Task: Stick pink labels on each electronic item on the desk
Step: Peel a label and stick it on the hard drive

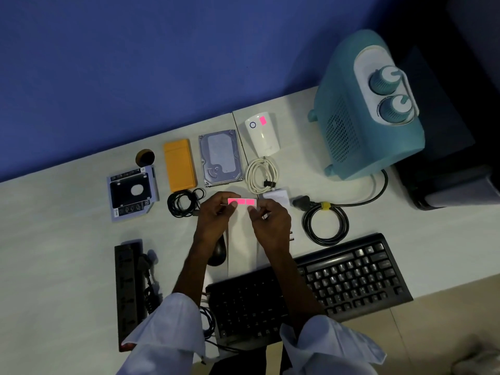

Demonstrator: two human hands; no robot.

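Both my hands pinch the pink label strip (241, 201), left hand (216, 220) nearer the unlabelled hard drive (220, 158) lying lengthwise straight ahead, just beyond.

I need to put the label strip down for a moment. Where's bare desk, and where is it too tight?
Bare desk lies left of the drive caddy and above the power strip. Another patch sits between the coiled black cable, the keyboard and the desk's right edge. The back row from caddy to white cable is crowded, as is the spot under both hands.
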